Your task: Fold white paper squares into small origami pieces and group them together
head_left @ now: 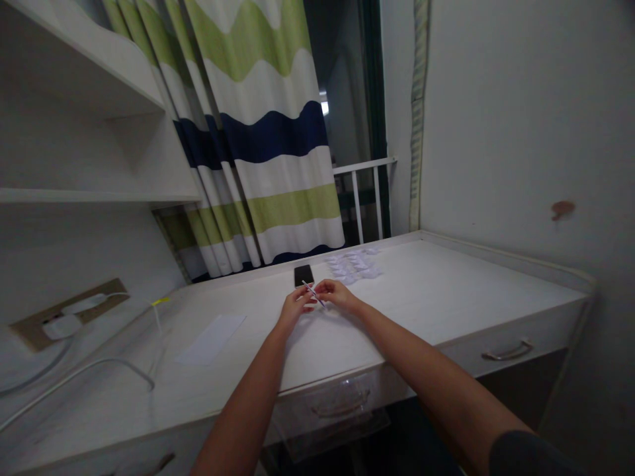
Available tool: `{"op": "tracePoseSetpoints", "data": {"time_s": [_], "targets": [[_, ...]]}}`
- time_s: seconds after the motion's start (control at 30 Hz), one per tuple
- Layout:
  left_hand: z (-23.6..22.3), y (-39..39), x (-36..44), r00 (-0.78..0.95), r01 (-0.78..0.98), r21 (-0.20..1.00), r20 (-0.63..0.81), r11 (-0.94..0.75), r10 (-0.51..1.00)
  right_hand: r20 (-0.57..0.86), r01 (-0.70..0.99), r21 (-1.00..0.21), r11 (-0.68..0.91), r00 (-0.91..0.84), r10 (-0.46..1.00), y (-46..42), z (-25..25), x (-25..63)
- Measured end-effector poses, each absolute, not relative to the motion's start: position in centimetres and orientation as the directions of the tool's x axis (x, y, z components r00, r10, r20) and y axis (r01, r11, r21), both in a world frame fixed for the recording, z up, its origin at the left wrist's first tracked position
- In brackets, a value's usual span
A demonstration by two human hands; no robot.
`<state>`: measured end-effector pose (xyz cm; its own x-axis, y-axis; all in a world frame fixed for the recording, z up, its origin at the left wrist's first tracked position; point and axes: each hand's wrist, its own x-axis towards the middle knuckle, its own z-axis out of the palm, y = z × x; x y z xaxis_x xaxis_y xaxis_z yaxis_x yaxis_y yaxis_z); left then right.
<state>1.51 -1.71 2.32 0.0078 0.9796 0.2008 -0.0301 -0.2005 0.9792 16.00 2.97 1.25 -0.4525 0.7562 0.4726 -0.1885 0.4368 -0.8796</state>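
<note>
Bare forearms [251, 396] are extended over a white, flat-topped desk [426, 284]; above it, a slim, straight, white-and-purple strip [313, 293], slanted, is clamped by the fingertips of the left hand [295, 305] and right hand [337, 293].

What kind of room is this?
Probably a study corner in a bedroom or dorm, though I can't be sure: there's a white desk with drawers, a white shelf and a striped curtain.
</note>
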Motion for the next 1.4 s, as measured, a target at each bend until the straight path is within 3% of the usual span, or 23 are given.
{"op": "tracePoseSetpoints", "data": {"time_s": [0.7, 1.4], "targets": [[2.8, -2.5, 2.1, 0.189, -0.203, 0.962, 0.220, -0.181, 0.957, 0.329, -0.263, -0.940, 0.217, -0.533, 0.779, 0.9, 2.5, 16.4], [2.6, -2.3, 2.2, 0.182, -0.279, 0.945, 0.226, -0.170, 0.957, 0.252, -0.370, -0.928, 0.028, -0.572, 0.781, 0.3, 2.9, 16.5]]}}
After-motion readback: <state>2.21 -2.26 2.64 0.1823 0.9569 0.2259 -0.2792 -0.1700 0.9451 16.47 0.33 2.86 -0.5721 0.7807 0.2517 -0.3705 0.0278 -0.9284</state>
